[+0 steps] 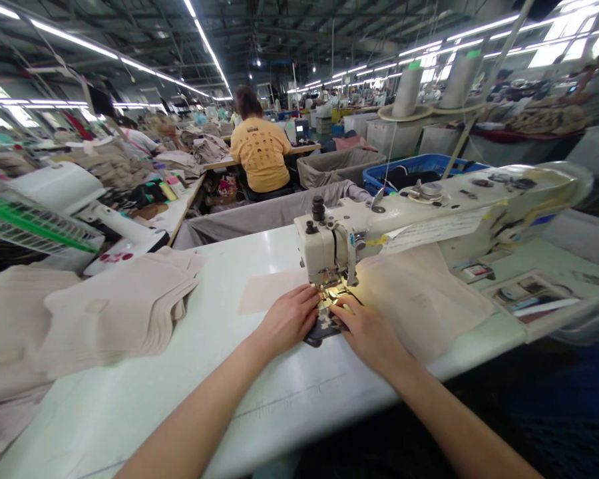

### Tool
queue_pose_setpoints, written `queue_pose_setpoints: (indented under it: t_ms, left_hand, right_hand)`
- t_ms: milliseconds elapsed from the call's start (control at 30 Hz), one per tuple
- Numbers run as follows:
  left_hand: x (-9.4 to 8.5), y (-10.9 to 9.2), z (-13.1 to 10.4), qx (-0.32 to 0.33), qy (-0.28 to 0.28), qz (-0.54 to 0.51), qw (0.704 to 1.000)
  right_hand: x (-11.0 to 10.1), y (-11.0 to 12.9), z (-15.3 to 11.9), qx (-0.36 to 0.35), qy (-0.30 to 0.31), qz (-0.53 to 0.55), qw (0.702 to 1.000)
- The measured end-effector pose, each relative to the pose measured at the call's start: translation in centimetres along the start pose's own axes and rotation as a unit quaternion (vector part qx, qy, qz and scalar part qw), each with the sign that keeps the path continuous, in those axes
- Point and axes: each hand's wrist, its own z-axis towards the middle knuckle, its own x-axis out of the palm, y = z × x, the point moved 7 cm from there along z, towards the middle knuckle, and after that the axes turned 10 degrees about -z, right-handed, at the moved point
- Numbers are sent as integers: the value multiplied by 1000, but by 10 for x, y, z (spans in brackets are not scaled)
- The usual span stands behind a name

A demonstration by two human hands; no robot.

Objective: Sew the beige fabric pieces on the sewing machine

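A white industrial sewing machine (324,249) stands on the pale green table, its lamp lighting the metal plate (337,293) under the needle. Left of the needle, my left hand (292,316) lies flat, fingers together and stretched toward the presser foot, by a small beige fabric piece (264,291). My right hand (367,329) is on the other side, fingers bent with the tips drawn together at the front of the plate; what they pinch is too small to make out. A larger beige fabric panel (424,303) lies beside it, under the machine arm.
Stacked beige fabric panels (114,309) lie at the table's left. Beyond them are a white and green fan (34,213) and a grey cloth-lined bin (259,213). A blue crate (419,169) and thread cones (406,93) are behind the machine. A person in yellow (262,153) sits ahead.
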Motion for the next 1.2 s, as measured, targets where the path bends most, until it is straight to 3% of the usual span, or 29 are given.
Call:
queue_pose_setpoints:
  t_ms: [633, 967, 1200]
  left_hand:
    - [-1, 2, -2, 3, -39, 0, 999]
    - [2, 9, -4, -64, -19, 42, 997]
    - [-9, 2, -4, -86, -12, 48, 995]
  right_hand:
    - [1, 1, -1, -6, -19, -7, 1000]
    - [0, 0, 0, 0, -23, 5, 1000]
    - [-4, 0, -1, 1, -28, 29, 999]
